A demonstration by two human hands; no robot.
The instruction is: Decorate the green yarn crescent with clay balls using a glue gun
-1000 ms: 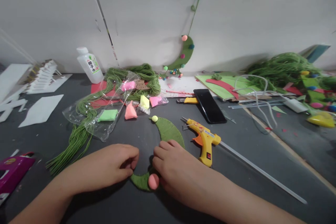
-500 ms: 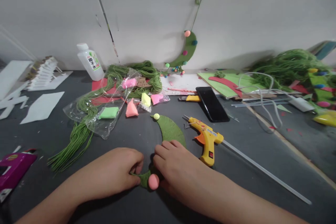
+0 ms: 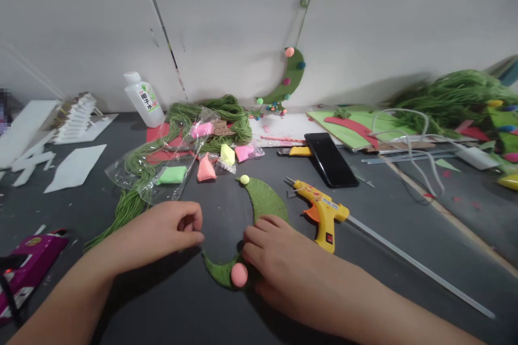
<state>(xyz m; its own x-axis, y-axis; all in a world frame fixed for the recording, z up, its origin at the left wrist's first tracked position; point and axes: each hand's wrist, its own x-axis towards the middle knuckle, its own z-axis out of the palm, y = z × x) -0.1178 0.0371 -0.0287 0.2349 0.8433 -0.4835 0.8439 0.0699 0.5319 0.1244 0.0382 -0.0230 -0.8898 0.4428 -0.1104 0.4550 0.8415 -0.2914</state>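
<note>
A green crescent covered in yarn (image 3: 262, 200) lies on the dark table, with a small yellow ball (image 3: 244, 179) at its far tip and a pink ball (image 3: 238, 275) near its close end. My right hand (image 3: 275, 250) presses down on the crescent's middle, fingers curled against it, right behind the pink ball. My left hand (image 3: 170, 232) hovers just left of the crescent's near tip, lifted off it, with fingers curled in a loose pinch; I cannot make out anything in them.
A yellow glue gun (image 3: 319, 210) with a long glue stick lies right of the crescent. Behind are a black phone (image 3: 331, 159), bags of coloured clay (image 3: 206, 168), green yarn (image 3: 210, 118), a white bottle (image 3: 143, 98) and a hanging decorated crescent (image 3: 289, 78). A purple box (image 3: 28, 259) sits at left.
My left hand has let go of the crescent's near tip and drawn back to the left and up. My right hand stays on the crescent.
</note>
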